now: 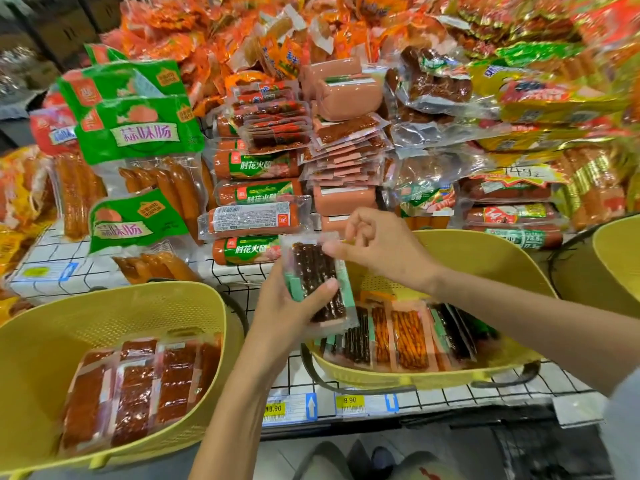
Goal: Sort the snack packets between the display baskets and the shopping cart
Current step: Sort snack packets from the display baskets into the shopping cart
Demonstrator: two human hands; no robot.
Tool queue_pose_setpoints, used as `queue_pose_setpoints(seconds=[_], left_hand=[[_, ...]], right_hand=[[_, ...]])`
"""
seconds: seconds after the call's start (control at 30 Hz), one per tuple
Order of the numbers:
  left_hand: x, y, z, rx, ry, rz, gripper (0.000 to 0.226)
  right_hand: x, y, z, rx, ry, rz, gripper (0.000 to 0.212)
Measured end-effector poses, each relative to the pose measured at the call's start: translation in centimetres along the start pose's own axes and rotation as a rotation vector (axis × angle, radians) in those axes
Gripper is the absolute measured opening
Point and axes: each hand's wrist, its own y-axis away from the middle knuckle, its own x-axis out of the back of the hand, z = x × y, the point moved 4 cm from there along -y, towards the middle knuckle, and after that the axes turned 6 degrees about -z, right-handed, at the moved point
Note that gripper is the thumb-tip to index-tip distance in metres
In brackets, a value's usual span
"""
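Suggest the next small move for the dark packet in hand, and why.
Probably lower the dark stick packet into the middle yellow basket: the left hand grips it, the right hand pinches its top corner, and matching dark packets stand in that basket, while the left yellow basket holds red packets.

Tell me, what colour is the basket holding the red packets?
Yellow; the basket shows best in the head view.

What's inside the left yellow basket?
Overlapping clear packets of reddish-brown snack slabs lie in the left yellow basket; the floor beneath them is covered.
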Motion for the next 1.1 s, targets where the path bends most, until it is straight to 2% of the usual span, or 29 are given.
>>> queue_pose_setpoints(seconds=[0.03,0.07,0.17,0.2,0.23,0.3,0.4,0.47,0.57,0.63,0.73,0.8,0.9,1.0,1.1], left_hand=[[0.4,0.0,-0.1,0.002,0.033,0.031,0.035],[0.9,0.1,-0.2,0.001,0.063,0.057,0.035],[2.2,0.4,-0.2,-0.009,0.088,0.118,0.035],[2.4,0.5,-0.2,-0.010,0.075,0.136,0.037],[2.5,0.5,-0.3,-0.006,0.060,0.151,0.040],[2.6,0.5,-0.5,0.006,0.067,0.166,0.038],[2.4,0.6,-0.7,0.017,0.086,0.159,0.030],[2.4,0.6,-0.8,0.020,0.063,0.165,0.029],[2.7,0.5,-0.8,0.017,0.037,0.184,0.031],[2.7,0.3,-0.7,0.020,0.072,0.187,0.033],[2.1,0.0,-0.4,0.023,0.089,0.130,0.033],[1.4,-0.2,-0.4,0.036,0.058,0.036,0.036],[0.4,-0.4,-0.5,0.111,0.031,-0.081,0.060],[0.9,-0.5,-0.5,0.077,-0.021,-0.002,0.059],[2.4,-0.1,-0.6,0.079,0.024,0.106,0.060]], right_hand=[[-0.1,0.1,1.0,-0.051,0.063,-0.004,0.039],[-0.6,0.2,2.4,-0.126,0.135,-0.091,0.040],[-3.4,1.9,7.1,-0.323,0.516,-0.597,0.045],[-4.3,2.5,8.2,-0.347,0.669,-0.714,0.057],[-5.0,2.8,9.0,-0.344,0.800,-0.748,0.073],[-5.7,2.8,9.5,-0.316,0.932,-0.650,0.095],[-5.4,2.7,9.2,-0.316,0.921,-0.470,0.103],[-4.4,2.5,9.0,-0.327,0.705,-0.360,0.086],[-1.4,1.9,7.2,-0.309,0.285,-0.321,0.026],[0.9,1.4,5.3,-0.270,0.082,-0.324,0.017],[2.8,1.2,1.8,-0.169,-0.150,-0.354,0.020],[2.6,0.9,-0.3,-0.102,-0.189,-0.367,0.022],[0.9,-0.2,-1.8,-0.054,-0.198,-0.305,0.027],[-0.5,-0.6,-1.3,0.008,-0.083,-0.179,0.042],[-1.8,0.0,2.2,-0.144,0.031,-0.305,0.049]])
